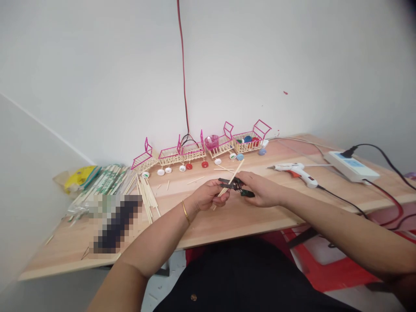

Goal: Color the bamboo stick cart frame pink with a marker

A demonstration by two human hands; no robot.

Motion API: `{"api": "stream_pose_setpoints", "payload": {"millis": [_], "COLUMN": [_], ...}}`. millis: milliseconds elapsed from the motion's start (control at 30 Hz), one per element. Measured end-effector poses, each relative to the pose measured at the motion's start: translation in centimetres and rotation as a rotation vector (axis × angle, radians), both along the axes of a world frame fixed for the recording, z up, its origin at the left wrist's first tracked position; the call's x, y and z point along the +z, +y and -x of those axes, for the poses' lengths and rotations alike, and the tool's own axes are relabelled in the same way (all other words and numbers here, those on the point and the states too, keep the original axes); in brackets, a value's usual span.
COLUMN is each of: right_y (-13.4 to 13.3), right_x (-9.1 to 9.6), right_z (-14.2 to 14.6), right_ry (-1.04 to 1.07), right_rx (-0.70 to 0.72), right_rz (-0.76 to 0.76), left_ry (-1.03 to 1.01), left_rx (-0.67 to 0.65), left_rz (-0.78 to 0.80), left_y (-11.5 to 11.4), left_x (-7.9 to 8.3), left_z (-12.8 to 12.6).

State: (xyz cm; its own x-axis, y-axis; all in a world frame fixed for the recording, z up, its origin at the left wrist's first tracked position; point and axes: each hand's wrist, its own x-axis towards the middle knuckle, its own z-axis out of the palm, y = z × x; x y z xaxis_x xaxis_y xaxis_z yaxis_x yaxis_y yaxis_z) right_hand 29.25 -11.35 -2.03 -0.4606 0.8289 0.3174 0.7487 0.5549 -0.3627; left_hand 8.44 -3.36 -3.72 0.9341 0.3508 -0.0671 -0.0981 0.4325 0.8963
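My left hand (211,194) is closed on a thin pale wooden stick (236,170), which slants up and to the right. In my right hand (258,187) is a pair of dark pliers or cutters (238,185) with green on the handle. Its jaws lie across the stick, near my left fingertips; whether they bite into it I cannot tell. Behind my hands stands a row of small stick-built carts with pink rims and bottle-cap wheels, among them a cart (248,142) holding coloured caps. Loose sticks (147,197) lie left of my left hand.
A white glue gun (297,170) lies to the right, its cable running past a white power box (352,166). Packaged chopsticks (104,182) and a yellow bag (81,178) are at the left, by a blurred-out patch. The wooden table (195,223) meets the wall behind.
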Motion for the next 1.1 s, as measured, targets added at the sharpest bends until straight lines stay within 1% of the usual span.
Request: {"api": "stream_pose_setpoints", "payload": {"millis": [100, 200, 267, 333, 400, 467, 500, 567, 633, 667, 700, 733, 800, 900, 1000, 1100], "right_y": [0.2, 0.6, 1.0, 1.4, 1.7, 1.9, 1.9, 1.8, 1.6, 1.6, 1.6, 1.7, 2.2, 3.2, 4.1, 4.3], "right_x": [0.2, 0.3, -0.2, -1.1, -2.0, -2.5, -2.4, -1.7, -0.2, 0.6, 1.3, 1.8, 2.4, 2.1, 1.3, 0.8], "right_z": [0.0, -0.5, -1.2, -2.0, -2.7, -3.1, -3.0, -2.4, -1.2, -0.5, 0.3, 1.0, 2.2, 3.1, 3.3, 3.4], "right_ry": [0.021, 0.033, 0.003, -0.087, -0.204, -0.258, -0.245, -0.163, -0.085, -0.095, -0.134, -0.195, -0.331, -0.525, -0.592, -0.59], "right_rx": [-0.004, -0.039, -0.128, -0.278, -0.414, -0.472, -0.472, -0.461, -0.448, -0.421, -0.359, -0.29, -0.18, -0.086, -0.063, -0.092], "right_rz": [0.039, 0.044, 0.043, 0.049, 0.053, 0.042, 0.015, -0.106, -0.307, -0.382, -0.438, -0.454, -0.44, -0.363, -0.315, -0.291], "left_ry": [0.02, 0.01, -0.012, -0.015, 0.007, 0.039, 0.056, 0.099, 0.144, 0.165, 0.185, 0.203, 0.243, 0.3, 0.324, 0.364], "left_rx": [0.037, 0.147, 0.249, 0.331, 0.372, 0.386, 0.391, 0.402, 0.41, 0.407, 0.4, 0.393, 0.383, 0.363, 0.361, 0.386], "left_rz": [0.01, 0.007, -0.018, -0.051, -0.085, -0.122, -0.147, -0.217, -0.307, -0.359, -0.411, -0.458, -0.525, -0.529, -0.472, -0.436], "left_y": [0.2, 0.8, 1.5, 2.0, 2.4, 2.5, 2.5, 2.5, 2.4, 2.3, 2.2, 2.1, 1.9, 1.7, 1.7, 2.0], "left_x": [0.0, 0.1, 0.4, 0.6, 0.8, 0.8, 0.8, 0.5, 0.2, 0.1, 0.0, 0.0, 0.1, 0.3, 0.2, -0.1], "left_z": [0.0, 0.1, 0.4, 0.7, 1.0, 1.0, 0.9, 0.7, 0.5, 0.5, 0.4, 0.4, 0.4, 0.5, 0.6, 0.6]}}
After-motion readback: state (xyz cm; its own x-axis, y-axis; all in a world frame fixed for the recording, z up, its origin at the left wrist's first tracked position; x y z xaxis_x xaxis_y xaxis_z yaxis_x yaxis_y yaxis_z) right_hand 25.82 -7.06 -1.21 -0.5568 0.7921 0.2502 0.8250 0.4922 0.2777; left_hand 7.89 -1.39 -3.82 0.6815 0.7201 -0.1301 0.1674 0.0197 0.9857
